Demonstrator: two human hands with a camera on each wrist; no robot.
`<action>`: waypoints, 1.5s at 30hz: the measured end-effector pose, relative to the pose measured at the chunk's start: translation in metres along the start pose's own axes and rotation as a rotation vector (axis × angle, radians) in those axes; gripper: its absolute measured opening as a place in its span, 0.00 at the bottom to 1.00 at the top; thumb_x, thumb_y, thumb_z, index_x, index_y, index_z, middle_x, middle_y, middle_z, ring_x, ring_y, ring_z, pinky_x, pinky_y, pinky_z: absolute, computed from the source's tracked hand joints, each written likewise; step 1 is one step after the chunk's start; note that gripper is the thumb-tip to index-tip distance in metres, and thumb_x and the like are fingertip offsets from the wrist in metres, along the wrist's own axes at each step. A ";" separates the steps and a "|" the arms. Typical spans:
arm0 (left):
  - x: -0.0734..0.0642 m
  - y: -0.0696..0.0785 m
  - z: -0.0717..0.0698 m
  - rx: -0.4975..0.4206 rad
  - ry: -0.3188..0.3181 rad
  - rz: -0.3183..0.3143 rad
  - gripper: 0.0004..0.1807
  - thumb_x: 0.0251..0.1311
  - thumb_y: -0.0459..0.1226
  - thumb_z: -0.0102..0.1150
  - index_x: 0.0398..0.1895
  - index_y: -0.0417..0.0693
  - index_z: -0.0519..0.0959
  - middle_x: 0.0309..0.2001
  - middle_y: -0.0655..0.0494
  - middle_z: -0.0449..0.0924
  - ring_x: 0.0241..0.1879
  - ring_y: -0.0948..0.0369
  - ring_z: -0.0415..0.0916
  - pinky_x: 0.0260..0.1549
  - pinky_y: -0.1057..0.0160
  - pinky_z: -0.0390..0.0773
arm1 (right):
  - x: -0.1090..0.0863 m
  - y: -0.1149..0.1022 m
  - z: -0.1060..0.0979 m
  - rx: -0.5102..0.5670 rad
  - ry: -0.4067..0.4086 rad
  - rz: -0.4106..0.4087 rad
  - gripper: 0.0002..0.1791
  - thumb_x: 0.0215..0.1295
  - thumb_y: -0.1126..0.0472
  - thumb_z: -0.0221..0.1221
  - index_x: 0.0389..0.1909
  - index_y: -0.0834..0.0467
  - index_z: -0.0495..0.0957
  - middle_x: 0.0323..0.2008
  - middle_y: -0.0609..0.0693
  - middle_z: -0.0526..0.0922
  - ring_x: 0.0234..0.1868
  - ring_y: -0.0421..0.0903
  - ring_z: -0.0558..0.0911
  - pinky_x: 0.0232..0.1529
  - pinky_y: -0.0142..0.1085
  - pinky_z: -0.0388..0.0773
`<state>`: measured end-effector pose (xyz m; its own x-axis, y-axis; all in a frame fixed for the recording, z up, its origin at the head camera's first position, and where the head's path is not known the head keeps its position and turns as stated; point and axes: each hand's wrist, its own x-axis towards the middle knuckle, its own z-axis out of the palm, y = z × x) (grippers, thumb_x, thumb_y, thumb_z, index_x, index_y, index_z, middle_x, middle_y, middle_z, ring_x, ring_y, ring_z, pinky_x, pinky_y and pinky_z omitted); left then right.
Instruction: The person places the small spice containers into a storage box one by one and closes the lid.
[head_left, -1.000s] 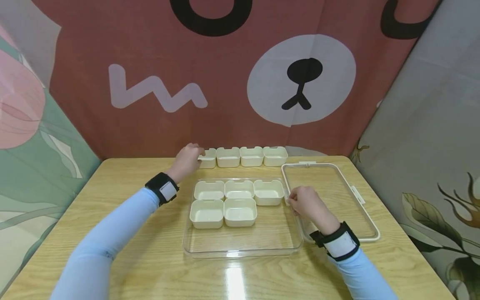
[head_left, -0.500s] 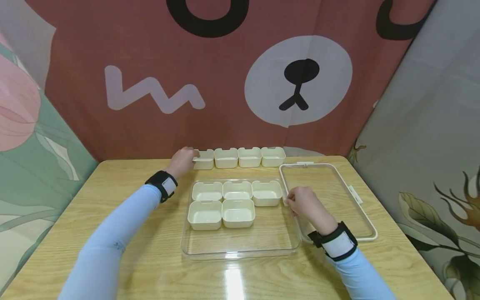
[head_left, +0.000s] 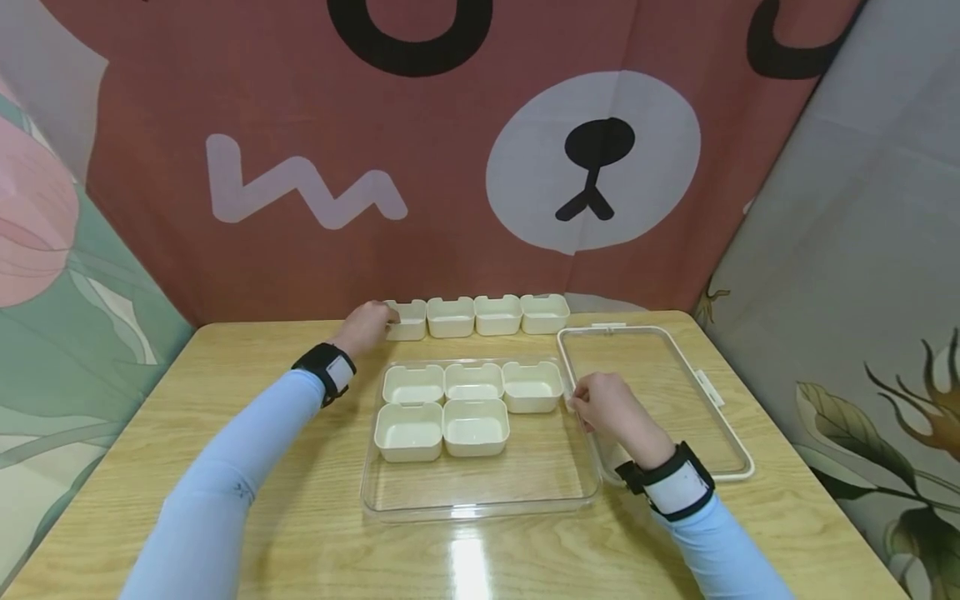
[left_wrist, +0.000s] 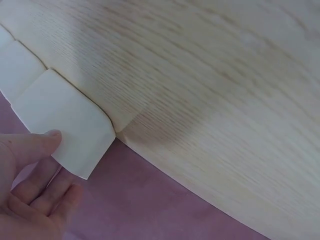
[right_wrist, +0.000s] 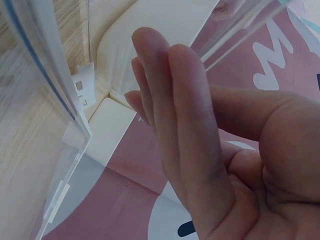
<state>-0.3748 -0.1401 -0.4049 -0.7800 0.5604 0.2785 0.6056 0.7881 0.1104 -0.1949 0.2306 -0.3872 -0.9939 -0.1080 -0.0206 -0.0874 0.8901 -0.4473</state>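
Note:
At the left end of the back row, my left hand [head_left: 366,327] pinches a cream plastic cup [head_left: 408,320]. In the left wrist view the thumb [left_wrist: 45,142] lies on the cup's near face [left_wrist: 65,115], with fingers behind and below it. My right hand [head_left: 609,408] holds the right wall of a clear shallow bin [head_left: 480,505], its fingers [right_wrist: 192,110] fairly straight in the right wrist view; the exact contact is partly hidden. Inside the bin stand several matching cups [head_left: 476,427], in a back row of three and two in front at the left.
Several cream cups [head_left: 498,315] line the table's back edge against a printed curtain [head_left: 450,258]. A clear lid with a white frame [head_left: 738,442] and side clips lies right of the bin, close beside it. Wooden table [head_left: 300,517] surrounds them.
My left hand has come down slightly at the left end cup, which stays in the row. The right hand stays at the bin's wall. The head view has shifted a little.

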 end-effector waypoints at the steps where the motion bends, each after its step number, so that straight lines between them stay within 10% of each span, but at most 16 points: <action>1: 0.000 -0.001 0.001 -0.004 0.001 0.000 0.12 0.50 0.20 0.55 0.33 0.38 0.85 0.32 0.46 0.84 0.34 0.52 0.79 0.37 0.55 0.78 | 0.000 0.000 0.000 0.002 -0.004 0.000 0.07 0.62 0.65 0.59 0.28 0.66 0.80 0.22 0.52 0.82 0.16 0.40 0.79 0.17 0.30 0.73; 13: 0.002 -0.001 0.003 -0.010 -0.011 -0.011 0.11 0.51 0.19 0.52 0.24 0.39 0.81 0.22 0.53 0.72 0.26 0.59 0.66 0.29 0.61 0.68 | 0.000 0.002 -0.002 0.017 -0.022 -0.019 0.07 0.61 0.66 0.59 0.30 0.67 0.82 0.19 0.52 0.82 0.16 0.41 0.80 0.18 0.30 0.73; 45: 0.000 0.005 -0.003 0.022 0.009 -0.072 0.16 0.53 0.20 0.50 0.31 0.43 0.85 0.27 0.52 0.79 0.29 0.59 0.72 0.27 0.59 0.72 | -0.003 0.002 -0.003 0.017 -0.021 -0.011 0.08 0.60 0.67 0.60 0.35 0.69 0.82 0.20 0.52 0.83 0.19 0.44 0.83 0.21 0.31 0.75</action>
<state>-0.3717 -0.1368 -0.4016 -0.8199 0.5000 0.2788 0.5444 0.8316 0.1097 -0.1927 0.2343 -0.3853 -0.9912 -0.1276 -0.0344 -0.0974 0.8812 -0.4626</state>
